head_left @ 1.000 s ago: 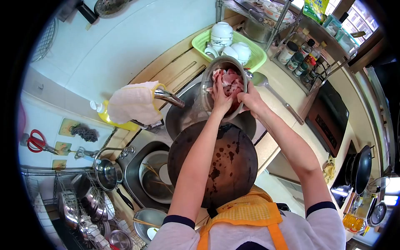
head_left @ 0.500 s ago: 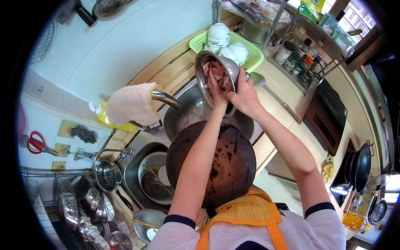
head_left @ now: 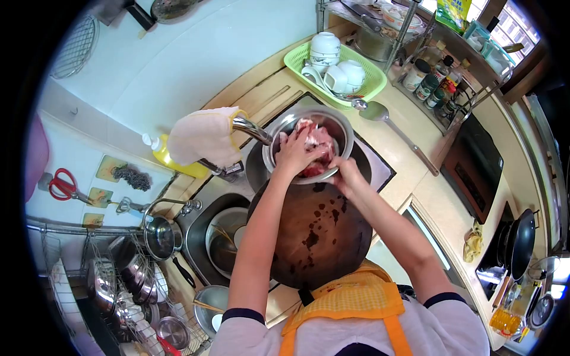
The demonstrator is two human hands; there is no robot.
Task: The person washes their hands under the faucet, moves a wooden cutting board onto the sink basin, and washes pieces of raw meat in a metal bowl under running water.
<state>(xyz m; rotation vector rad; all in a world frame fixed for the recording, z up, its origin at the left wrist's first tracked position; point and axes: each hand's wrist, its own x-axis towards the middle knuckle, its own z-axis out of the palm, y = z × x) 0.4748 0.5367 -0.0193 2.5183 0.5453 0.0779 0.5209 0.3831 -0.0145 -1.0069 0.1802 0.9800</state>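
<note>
A steel bowl (head_left: pixel 343 126) with raw meat (head_left: pixel 319 142) in it is held over the sink basin (head_left: pixel 256 169), beside the faucet (head_left: pixel 252 129). My left hand (head_left: pixel 292 155) lies inside the bowl on the meat, its fingers spread and partly among the pieces. With my right hand (head_left: pixel 346 173) I grip the bowl's rim at the lower right, fingers closed around it. Below the bowl is a round, dark wooden board (head_left: pixel 314 237) with wet spots, partly behind my left forearm.
A green basket (head_left: pixel 375 80) of white bowls stands behind the sink. A ladle (head_left: pixel 409 139) lies on the counter at right, near a rack of spice jars (head_left: pixel 427 87). The second sink (head_left: pixel 199 237) holds a pot. A dish rack (head_left: pixel 89 237) is at left.
The bowl has gone from tilted to nearly level and come lower. My left hand has moved back and left over the meat, and my right hand has shifted down to the near rim.
</note>
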